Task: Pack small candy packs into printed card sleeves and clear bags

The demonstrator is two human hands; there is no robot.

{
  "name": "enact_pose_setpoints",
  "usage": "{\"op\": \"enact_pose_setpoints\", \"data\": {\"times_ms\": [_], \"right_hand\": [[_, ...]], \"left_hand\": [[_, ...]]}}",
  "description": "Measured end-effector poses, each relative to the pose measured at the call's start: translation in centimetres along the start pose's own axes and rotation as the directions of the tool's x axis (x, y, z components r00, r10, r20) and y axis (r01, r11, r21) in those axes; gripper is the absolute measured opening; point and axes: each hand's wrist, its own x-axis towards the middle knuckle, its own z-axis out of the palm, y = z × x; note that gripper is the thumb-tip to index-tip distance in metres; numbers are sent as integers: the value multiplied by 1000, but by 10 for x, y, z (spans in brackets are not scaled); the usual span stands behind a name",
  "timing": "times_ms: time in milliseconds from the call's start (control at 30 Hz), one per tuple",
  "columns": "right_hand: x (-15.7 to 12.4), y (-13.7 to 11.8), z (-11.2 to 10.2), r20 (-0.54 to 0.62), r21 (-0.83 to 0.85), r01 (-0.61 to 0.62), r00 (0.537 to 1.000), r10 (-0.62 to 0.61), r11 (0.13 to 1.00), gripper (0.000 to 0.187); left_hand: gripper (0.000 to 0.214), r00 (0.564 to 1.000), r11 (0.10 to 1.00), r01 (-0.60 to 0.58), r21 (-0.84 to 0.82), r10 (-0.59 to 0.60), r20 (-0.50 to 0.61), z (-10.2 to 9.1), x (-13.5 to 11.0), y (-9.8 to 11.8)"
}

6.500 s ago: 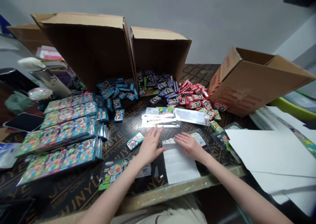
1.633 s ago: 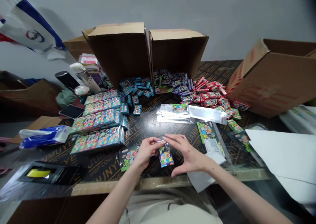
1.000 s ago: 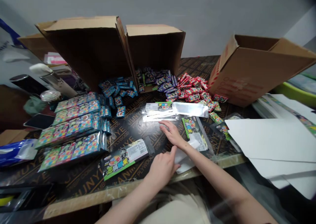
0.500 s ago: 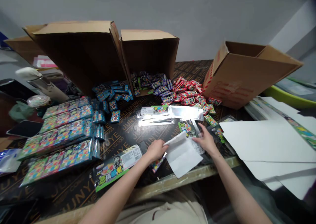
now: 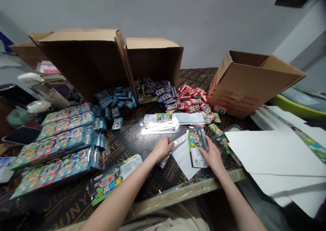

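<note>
Sachets [image 5: 158, 90] before boxes [image 5: 152, 59]

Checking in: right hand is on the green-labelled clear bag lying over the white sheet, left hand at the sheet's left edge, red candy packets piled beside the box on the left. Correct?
Not quite. In the head view the red candy packets lie beside the box on the right. The right hand, green-labelled clear bag, white sheet and left hand are as stated.

Both bare forearms stretched forward, left hand [image 5: 162, 148] and right hand [image 5: 212, 155] palm-down, fingers loosely curled.
</note>
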Motion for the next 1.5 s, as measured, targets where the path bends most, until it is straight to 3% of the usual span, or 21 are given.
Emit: {"op": "enact_pose_setpoints", "data": {"times_ms": [67, 133, 200, 233, 267, 333, 400, 433, 500, 633, 667, 733, 800, 933, 1200, 1267, 1367, 1400, 1500], "right_hand": [[-1, -3, 1, -26, -204, 36, 999, -42, 978, 66], [-1, -16, -7, -80, -258, 64, 993, -87, 964, 67], [-4, -42, -14, -89, -119, 163, 981, -174, 979, 65], [-8, -59, -15, -40, 2, 247, 968, -247, 969, 67], [-14, -76, -14, 36, 132, 337, 938, -344, 932, 72], [-28, -110, -7, 209, 340, 486, 796, -568, 805, 86], [-41, -135, 4, 287, 455, 554, 650, -704, 697, 88], [-46, -143, 9, 288, 487, 564, 618, -732, 667, 84], [-49, -149, 15, 264, 529, 543, 625, -735, 652, 76], [-40, -139, 21, 228, 574, 446, 719, -657, 687, 70], [-37, -137, 22, 222, 581, 423, 739, -636, 695, 69], [-35, -135, 28, 216, 593, 396, 760, -612, 701, 68], [-34, -138, 36, 217, 598, 405, 748, -627, 691, 68], [-36, -150, 45, 213, 599, 469, 688, -694, 649, 67], [-26, -155, 41, 311, 629, 544, 480, -820, 556, 81], [-26, -155, 38, 295, 580, 580, 505, -811, 572, 92], [-35, -160, 33, 241, 493, 563, 644, -726, 663, 92], [-38, -162, 31, 249, 486, 557, 651, -717, 673, 85], [-33, -165, 32, 296, 466, 616, 568, -768, 635, 59]], "left_hand": [[24, 995, 999, -29, -18, 27, -99, -11, -11, -3], [29, 984, 998, -55, -43, 47, -171, -21, -23, -5], [30, 973, 994, -81, -75, 62, -221, -25, -33, -6], [30, 969, 991, -93, -94, 68, -238, -24, -36, -6], [30, 966, 988, -104, -114, 73, -249, -22, -39, -6], [30, 962, 981, -120, -156, 75, -264, -15, -41, -6], [34, 959, 974, -120, -191, 64, -275, -12, -43, -10], [37, 959, 973, -115, -201, 56, -279, -13, -45, -13], [44, 956, 973, -100, -206, 37, -290, -25, -55, -25], [55, 946, 990, -100, -98, 64, -319, -69, -94, -63], [73, 950, 988, -124, 96, 146, -276, -78, -104, -74], [98, 967, 930, -102, 352, 176, -186, -88, -122, -93], [103, 973, 881, -94, 463, 179, -143, -89, -133, -105], [99, 945, 898, -184, 400, 274, -180, -82, -140, -103], [97, 936, 927, -274, 256, 318, -150, -85, -144, -88], [96, 937, 935, -254, 249, 302, -176, -84, -142, -88], [93, 932, 947, -215, 239, 272, -238, -83, -136, -88], [93, 931, 948, -213, 238, 271, -245, -82, -134, -87], [93, 933, 942, -221, 254, 280, -227, -81, -127, -88]]}}
